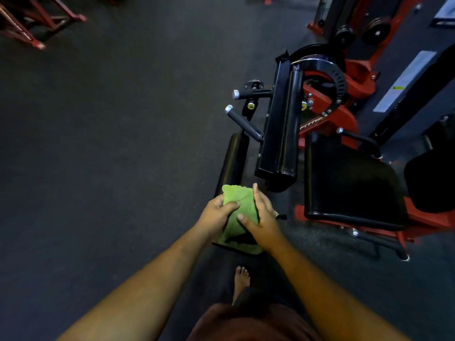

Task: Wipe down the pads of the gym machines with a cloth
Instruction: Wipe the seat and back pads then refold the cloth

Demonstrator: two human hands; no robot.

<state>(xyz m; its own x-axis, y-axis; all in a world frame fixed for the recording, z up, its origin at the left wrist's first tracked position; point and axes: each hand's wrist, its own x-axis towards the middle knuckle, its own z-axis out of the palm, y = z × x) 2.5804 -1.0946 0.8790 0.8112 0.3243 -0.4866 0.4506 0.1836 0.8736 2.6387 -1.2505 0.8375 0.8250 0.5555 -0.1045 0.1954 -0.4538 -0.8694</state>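
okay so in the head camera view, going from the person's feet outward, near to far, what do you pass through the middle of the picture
Bare foot → green cloth held in the left hand and right hand → long black pad of the machine → curved black guard on the red frame → round weight plates.

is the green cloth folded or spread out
Folded: the green cloth is bunched between the left hand and right hand, layered edges visible.

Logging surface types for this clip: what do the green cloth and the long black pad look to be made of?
Green cloth: soft, nappy matte fabric, probably microfibre; it folds limply in both hands. Long black pad: glossy vinyl-like upholstery, judging by bright streak reflections and a seam.
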